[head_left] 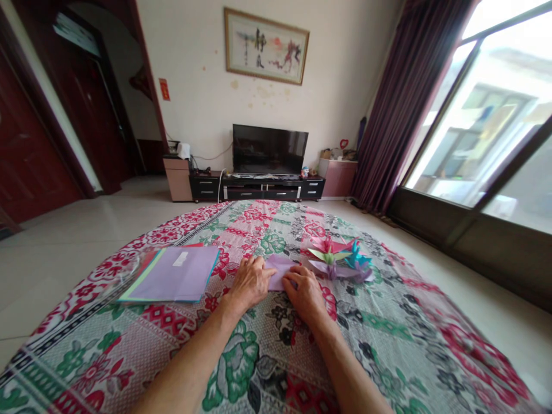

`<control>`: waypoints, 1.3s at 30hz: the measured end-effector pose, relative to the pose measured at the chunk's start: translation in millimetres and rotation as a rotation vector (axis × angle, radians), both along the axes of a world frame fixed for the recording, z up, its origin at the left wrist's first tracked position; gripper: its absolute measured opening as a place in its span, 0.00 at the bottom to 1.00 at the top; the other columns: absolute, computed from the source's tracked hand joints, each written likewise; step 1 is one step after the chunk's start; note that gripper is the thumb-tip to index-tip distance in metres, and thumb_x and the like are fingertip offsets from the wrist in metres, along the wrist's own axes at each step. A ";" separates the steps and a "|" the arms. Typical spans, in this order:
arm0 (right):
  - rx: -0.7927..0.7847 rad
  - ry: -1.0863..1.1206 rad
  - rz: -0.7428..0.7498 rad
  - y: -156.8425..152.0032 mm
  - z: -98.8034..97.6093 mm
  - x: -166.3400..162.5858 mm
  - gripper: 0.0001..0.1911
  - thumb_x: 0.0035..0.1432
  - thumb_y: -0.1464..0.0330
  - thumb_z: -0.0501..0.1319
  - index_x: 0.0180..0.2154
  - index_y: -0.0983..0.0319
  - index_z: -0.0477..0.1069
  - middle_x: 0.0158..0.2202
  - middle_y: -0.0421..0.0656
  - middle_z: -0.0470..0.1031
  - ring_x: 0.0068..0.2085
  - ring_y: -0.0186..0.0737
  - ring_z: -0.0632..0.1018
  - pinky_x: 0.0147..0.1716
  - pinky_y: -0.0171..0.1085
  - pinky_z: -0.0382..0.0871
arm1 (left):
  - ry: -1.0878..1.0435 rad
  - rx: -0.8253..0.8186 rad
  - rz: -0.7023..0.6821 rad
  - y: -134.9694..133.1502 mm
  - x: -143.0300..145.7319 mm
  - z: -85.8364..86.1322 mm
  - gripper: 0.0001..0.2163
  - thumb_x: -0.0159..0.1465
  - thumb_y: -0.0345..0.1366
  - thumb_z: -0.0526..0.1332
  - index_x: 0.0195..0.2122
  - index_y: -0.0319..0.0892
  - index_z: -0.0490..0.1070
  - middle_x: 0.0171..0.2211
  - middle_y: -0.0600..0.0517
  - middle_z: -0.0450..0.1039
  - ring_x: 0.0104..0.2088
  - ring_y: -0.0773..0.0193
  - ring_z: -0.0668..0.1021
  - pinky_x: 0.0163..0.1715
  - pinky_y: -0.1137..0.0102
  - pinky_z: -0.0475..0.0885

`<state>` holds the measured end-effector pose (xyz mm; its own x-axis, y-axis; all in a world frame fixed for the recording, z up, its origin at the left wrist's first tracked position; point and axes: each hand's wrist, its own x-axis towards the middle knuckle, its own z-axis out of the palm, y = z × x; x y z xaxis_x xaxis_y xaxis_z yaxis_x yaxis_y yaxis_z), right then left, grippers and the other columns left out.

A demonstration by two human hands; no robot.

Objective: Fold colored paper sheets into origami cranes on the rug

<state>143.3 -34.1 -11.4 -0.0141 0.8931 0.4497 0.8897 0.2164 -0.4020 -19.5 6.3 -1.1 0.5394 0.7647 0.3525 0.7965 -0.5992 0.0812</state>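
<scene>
A small folded sheet of light purple paper [279,272] lies on the patterned tablecloth, between my two hands. My left hand [252,282] grips its left edge, with the thumb stretched over the paper and the other fingers curled. On the right edge, my right hand [304,292] has its fingers bent and pressed together on the paper. Right of it sits a group of folded paper cranes [331,257] in pink, green, blue and purple. To the left lies a stack of coloured paper sheets [172,279], a purple one on top bearing a small white label.
The round table wears a floral tablecloth [241,368] in red, green and grey. Beyond its far edge stand a black television [270,149] and a low cabinet [245,191]. A purple curtain [403,109] and a window are on the right, dark red doors on the left.
</scene>
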 end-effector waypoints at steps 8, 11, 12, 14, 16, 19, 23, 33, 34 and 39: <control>-0.014 -0.018 0.015 -3.3 1.3 -0.4 0.11 0.58 0.67 0.55 0.34 0.58 0.78 0.44 0.45 0.73 0.46 0.39 0.71 0.50 0.38 0.59 | 0.006 0.014 -0.005 -1.1 -0.3 1.8 0.15 0.64 0.35 0.48 0.44 0.49 0.73 0.34 0.47 0.67 0.37 0.59 0.68 0.38 0.64 0.61; -0.031 -0.025 0.010 -4.5 3.8 -1.4 0.11 0.58 0.67 0.56 0.35 0.58 0.77 0.43 0.45 0.73 0.46 0.40 0.71 0.50 0.38 0.59 | 0.005 0.020 -0.007 -0.6 -0.7 1.4 0.15 0.64 0.34 0.48 0.43 0.49 0.74 0.34 0.47 0.67 0.37 0.59 0.68 0.38 0.63 0.61; -0.033 -0.028 0.010 -4.8 4.5 -1.7 0.11 0.58 0.67 0.56 0.35 0.58 0.77 0.43 0.45 0.73 0.46 0.40 0.71 0.50 0.37 0.59 | 0.004 0.023 -0.007 -0.5 -0.8 1.3 0.15 0.64 0.34 0.48 0.43 0.50 0.74 0.34 0.47 0.67 0.37 0.59 0.68 0.38 0.63 0.61; -0.035 -0.034 0.009 -5.2 5.3 -2.0 0.11 0.58 0.68 0.56 0.36 0.58 0.77 0.43 0.45 0.73 0.46 0.40 0.71 0.50 0.37 0.59 | 0.004 0.025 -0.006 -0.3 -1.0 1.2 0.15 0.64 0.35 0.48 0.42 0.50 0.74 0.34 0.47 0.67 0.37 0.58 0.68 0.38 0.63 0.61; -0.036 -0.037 0.010 -5.5 5.3 -2.2 0.11 0.58 0.67 0.56 0.36 0.57 0.77 0.44 0.44 0.73 0.46 0.39 0.71 0.49 0.37 0.59 | 0.006 0.017 -0.001 -0.4 -1.1 1.2 0.15 0.64 0.35 0.48 0.42 0.49 0.74 0.34 0.47 0.67 0.38 0.59 0.68 0.39 0.63 0.61; -0.032 -0.039 0.010 -5.6 4.9 -2.3 0.10 0.57 0.67 0.56 0.36 0.57 0.77 0.44 0.44 0.73 0.46 0.40 0.71 0.49 0.37 0.60 | 0.008 0.000 0.008 -0.4 -1.1 1.3 0.15 0.65 0.35 0.48 0.43 0.48 0.74 0.34 0.47 0.67 0.38 0.60 0.68 0.40 0.64 0.61; -0.035 -0.050 0.012 -4.9 5.6 -2.5 0.10 0.57 0.67 0.56 0.36 0.57 0.77 0.44 0.44 0.73 0.46 0.40 0.71 0.49 0.37 0.60 | 0.007 -0.004 0.006 -0.2 -0.9 0.8 0.15 0.65 0.36 0.48 0.43 0.48 0.74 0.34 0.46 0.68 0.38 0.59 0.68 0.40 0.63 0.62; -0.040 -0.084 0.006 -3.2 4.9 -2.8 0.10 0.57 0.67 0.56 0.37 0.58 0.76 0.44 0.44 0.73 0.46 0.41 0.70 0.47 0.37 0.59 | 0.007 -0.005 -0.002 -1.4 -1.7 2.1 0.15 0.65 0.35 0.47 0.43 0.51 0.74 0.35 0.47 0.68 0.38 0.58 0.69 0.39 0.62 0.62; -0.034 -0.091 0.008 -2.9 5.0 -3.3 0.10 0.57 0.67 0.56 0.38 0.57 0.75 0.45 0.44 0.73 0.46 0.42 0.69 0.47 0.38 0.58 | 0.007 -0.003 0.001 -1.2 -1.8 1.9 0.15 0.65 0.35 0.47 0.42 0.51 0.74 0.35 0.47 0.68 0.38 0.58 0.69 0.39 0.62 0.62; 0.014 -0.117 0.147 0.6 6.2 -6.6 0.18 0.56 0.74 0.54 0.46 0.53 0.72 0.49 0.41 0.72 0.49 0.41 0.67 0.49 0.40 0.54 | 0.002 0.018 0.025 -1.1 -1.6 0.5 0.14 0.64 0.34 0.48 0.39 0.48 0.75 0.34 0.47 0.69 0.38 0.59 0.70 0.39 0.63 0.63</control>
